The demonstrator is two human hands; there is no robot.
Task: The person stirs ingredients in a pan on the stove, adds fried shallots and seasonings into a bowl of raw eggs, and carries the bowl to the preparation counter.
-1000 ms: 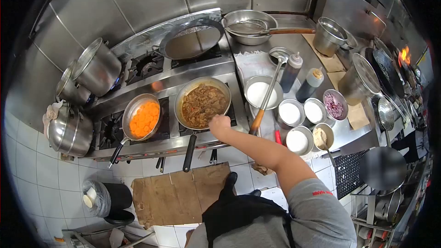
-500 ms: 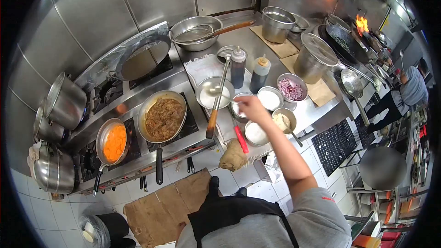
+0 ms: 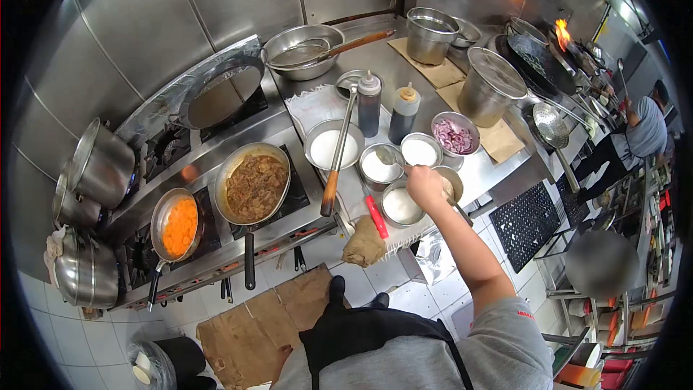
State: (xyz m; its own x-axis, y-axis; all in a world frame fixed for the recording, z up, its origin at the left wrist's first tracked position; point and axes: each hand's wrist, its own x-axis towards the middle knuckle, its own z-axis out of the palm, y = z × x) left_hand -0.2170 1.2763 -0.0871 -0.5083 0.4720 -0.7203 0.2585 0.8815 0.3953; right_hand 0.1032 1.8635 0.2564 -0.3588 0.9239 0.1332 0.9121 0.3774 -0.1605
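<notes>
My right hand is closed around the handle of a spoon. The spoon's bowl is over a small metal bowl of white powder; whether it touches the powder I cannot tell. Beside the hand are a bowl of white grains, another bowl with white contents and a bowl of pale paste, partly hidden by the hand. To the left, a wooden-handled tool rests across a larger bowl of white contents. Only a bit of my left hand shows beside the apron; its fingers are hidden.
On the stove are a pan of browned meat and a pan of carrot slices. Two squeeze bottles and a bowl of chopped red onion stand behind. Flames rise near another person at right.
My right hand has moved right and slightly down. The spoon has gone from above the larger left bowl to over the small bowl of white powder.
</notes>
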